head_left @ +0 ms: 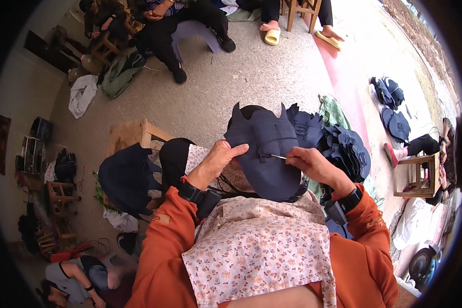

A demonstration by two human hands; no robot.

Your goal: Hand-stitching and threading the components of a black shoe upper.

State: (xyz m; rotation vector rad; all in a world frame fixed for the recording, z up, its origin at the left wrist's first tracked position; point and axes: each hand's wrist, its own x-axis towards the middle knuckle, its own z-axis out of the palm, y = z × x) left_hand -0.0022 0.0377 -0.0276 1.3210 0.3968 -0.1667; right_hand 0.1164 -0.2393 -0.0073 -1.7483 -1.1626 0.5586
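"What's the material?"

"The navy fabric piece (272,177) is mesh-textured, held just beyond the floral apron (256,251)."

"Grip?"

"Left hand (216,162) pinches the piece's edge, fingers hidden underneath; right hand (314,164) grips a thin metal tool (278,156), tip hard to make out."

"And its look?"

"2 pointed upper corners, rounded lower end."

Concrete floor (200,92) around a low wooden stool (126,136)
The stool seems to carry a dark-blue stack (127,179); just right of it, a dark-blue fabric piece (269,177) lies over the person's lap (196,156). On the floor, a white sack (83,96) and a green bag (116,78) lie beyond the stool, and flat dark-blue bundles (397,126) far to its right.
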